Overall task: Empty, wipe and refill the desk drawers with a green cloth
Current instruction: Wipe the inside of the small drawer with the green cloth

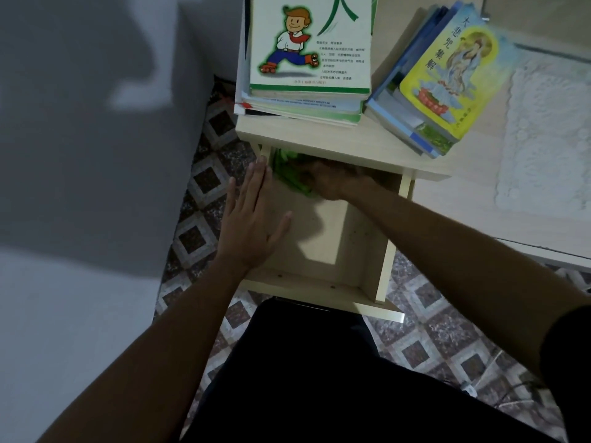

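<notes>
1. Left of centre: our left hand lies flat, fingers straight and together, resting on the left wall of the open drawer. It grips nothing. Risk: if we lean weight there, the pulled-out drawer may tilt or slide on its runners.
2. Centre, just under the counter edge: green cloth sits bunched at the drawer's far-left corner. Our right hand is on it, blurred; fingers look curled over the cloth, but we cannot tell the hold for sure. Risk: the back corner is dark and half hidden by the counter edge, so we could miss dust there, or knock knuckles on the underside.
3. Centre, drawer floor: bare, a few specks toward the right wall. Risk: a quick pass leaves those.
4. Upper centre: book stack with the cartoon cover sits close to the counter edge above the drawer. Risk: a bumped counter may drop books into the drawer.
5. Upper right: second book stack, yellow cover, fanned and uneven. Risk: it could slide when we lift it for refilling.
</notes>
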